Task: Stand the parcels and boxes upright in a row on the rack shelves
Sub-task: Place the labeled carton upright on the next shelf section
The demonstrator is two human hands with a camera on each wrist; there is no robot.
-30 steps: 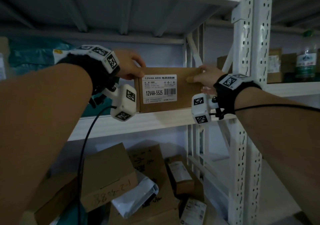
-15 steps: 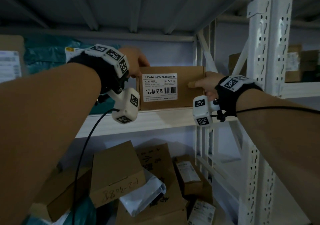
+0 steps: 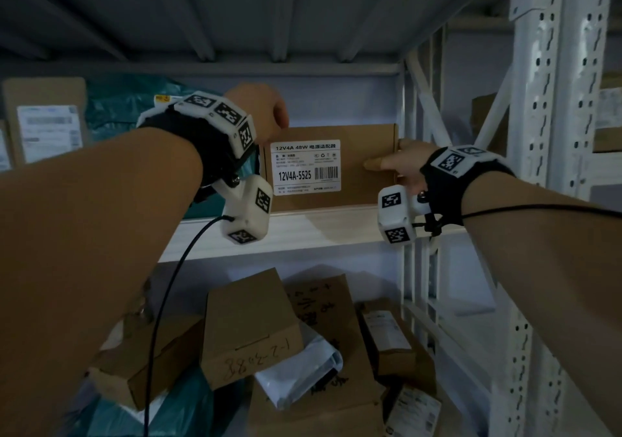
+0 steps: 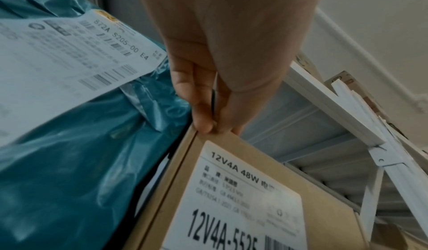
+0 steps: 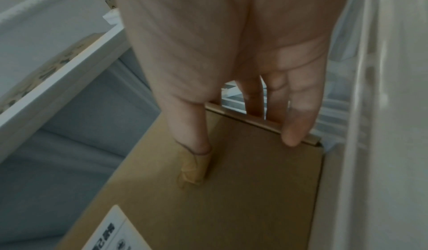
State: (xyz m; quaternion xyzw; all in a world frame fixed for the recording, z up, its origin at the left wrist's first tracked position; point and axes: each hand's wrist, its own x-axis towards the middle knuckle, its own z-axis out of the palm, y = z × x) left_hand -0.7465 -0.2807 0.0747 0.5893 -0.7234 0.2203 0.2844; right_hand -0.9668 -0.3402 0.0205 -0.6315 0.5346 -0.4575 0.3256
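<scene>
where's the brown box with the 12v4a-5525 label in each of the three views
Head: brown box stands mid-frame on the shelf, left hand and right hand at its ends.
Left wrist: lower right, under the fingers, beside the teal parcel.
Right wrist: lower centre, thumb on its face.
Shared landmark: its white label.
</scene>
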